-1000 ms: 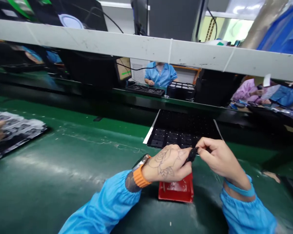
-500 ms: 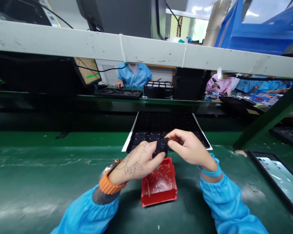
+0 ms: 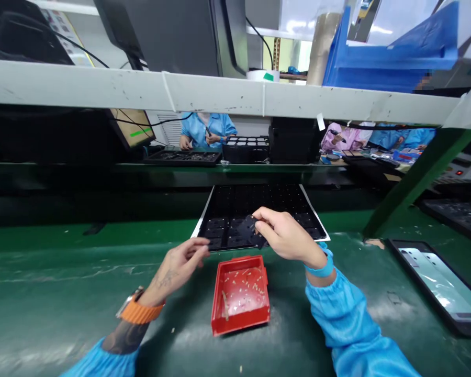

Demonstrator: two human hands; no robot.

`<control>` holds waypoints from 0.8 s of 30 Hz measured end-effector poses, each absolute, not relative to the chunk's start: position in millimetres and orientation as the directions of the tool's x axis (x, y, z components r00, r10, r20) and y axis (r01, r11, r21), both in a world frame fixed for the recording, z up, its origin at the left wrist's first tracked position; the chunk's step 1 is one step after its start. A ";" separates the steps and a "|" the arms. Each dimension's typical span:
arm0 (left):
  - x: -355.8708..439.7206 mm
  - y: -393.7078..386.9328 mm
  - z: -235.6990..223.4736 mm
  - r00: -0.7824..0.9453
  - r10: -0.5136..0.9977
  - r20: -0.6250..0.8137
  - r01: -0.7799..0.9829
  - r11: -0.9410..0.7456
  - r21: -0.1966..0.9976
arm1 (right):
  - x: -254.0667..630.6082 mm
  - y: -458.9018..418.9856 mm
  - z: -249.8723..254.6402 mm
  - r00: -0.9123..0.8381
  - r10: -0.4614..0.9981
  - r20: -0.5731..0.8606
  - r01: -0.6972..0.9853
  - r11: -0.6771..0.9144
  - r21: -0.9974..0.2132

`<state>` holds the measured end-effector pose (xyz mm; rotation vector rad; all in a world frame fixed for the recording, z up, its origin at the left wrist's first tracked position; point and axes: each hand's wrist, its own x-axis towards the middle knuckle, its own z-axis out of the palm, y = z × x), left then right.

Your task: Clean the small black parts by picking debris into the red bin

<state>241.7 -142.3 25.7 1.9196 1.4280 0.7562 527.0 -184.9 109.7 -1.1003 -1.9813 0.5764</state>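
Note:
My right hand (image 3: 284, 233) pinches a small flat black part (image 3: 251, 232) by its edge, above the near side of a black tray (image 3: 259, 201). What kind of part it is I cannot make out. My left hand (image 3: 178, 267) holds nothing; its fingers are apart and slightly curled, left of the tray's near corner. Between my forearms on the green bench sits a red bin (image 3: 241, 315) with several tiny pale bits scattered in it. Dark parts lie in the tray's nearest pockets, partly behind the held piece.
At the right a black tray with a pale blue-green panel (image 3: 443, 283) lies on the bench. A green post (image 3: 412, 183) rises beside it. A white shelf beam (image 3: 220, 94) crosses overhead, bearing a blue bin (image 3: 388, 63). Co-workers (image 3: 208, 128) sit beyond the bench.
My left hand has let go of the black part and moved left and down. The right hand keeps it, now over the tray. The view has shifted slightly.

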 end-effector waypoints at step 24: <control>200.9 -137.0 -24.5 0.167 0.986 0.014 0.896 -0.158 0.415 | 602.0 -249.9 -61.3 -0.145 0.981 0.126 0.874 0.187 -0.448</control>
